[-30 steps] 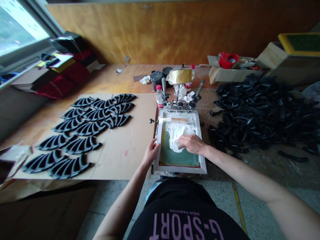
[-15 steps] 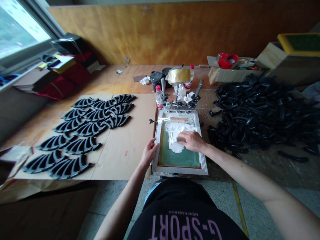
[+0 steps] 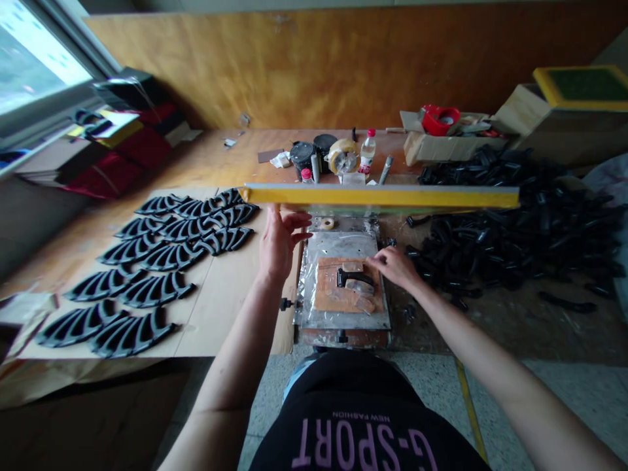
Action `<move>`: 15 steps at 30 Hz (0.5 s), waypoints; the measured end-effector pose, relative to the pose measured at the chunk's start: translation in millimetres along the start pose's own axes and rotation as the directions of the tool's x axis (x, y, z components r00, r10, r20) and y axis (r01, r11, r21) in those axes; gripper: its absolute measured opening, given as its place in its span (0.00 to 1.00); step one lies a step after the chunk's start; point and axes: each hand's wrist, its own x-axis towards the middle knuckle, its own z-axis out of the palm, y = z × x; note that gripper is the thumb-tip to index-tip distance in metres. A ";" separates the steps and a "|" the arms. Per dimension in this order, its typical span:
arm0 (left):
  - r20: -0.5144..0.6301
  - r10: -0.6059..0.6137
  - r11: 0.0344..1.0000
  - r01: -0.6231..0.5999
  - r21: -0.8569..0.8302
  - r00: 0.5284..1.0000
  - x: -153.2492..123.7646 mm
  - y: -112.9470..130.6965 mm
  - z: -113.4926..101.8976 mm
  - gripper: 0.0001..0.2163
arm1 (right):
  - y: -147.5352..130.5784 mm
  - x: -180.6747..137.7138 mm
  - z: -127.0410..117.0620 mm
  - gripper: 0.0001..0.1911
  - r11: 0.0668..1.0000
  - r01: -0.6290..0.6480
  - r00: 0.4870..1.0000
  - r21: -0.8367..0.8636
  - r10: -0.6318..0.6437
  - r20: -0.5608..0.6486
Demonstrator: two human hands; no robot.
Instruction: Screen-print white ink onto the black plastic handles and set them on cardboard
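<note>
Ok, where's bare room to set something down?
Bare cardboard lies between the black fanned rows and metal plate, partly beneath the left forearm; bare tabletop, between red bundles and brown strip. The right is crowded with heaped black parts.

The black handle and the heaped handles look like glossy plastic. The base plate is dull, smeared metal, and the raised screen frame looks smooth. The cardboard sheet is matt, the wooden back panel softly glossy.
</note>
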 end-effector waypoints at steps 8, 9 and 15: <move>0.102 -0.709 0.705 0.697 0.133 0.698 -105.4 -90.1 5.4 0.26 | -88.5 -46.6 46.1 0.07 1.000 0.007 0.999 0.002 -0.007 0.032; 0.105 -0.740 0.672 0.730 0.122 0.664 -116.6 -102.1 1.2 0.26 | -93.8 -50.5 45.9 0.07 0.993 0.108 0.994 0.056 -0.109 0.009; -0.187 -0.507 0.659 0.518 0.545 0.841 -87.7 -112.9 -94.1 0.22 | -9.3 -43.9 14.9 0.10 0.995 0.050 0.998 -0.090 -0.053 -0.030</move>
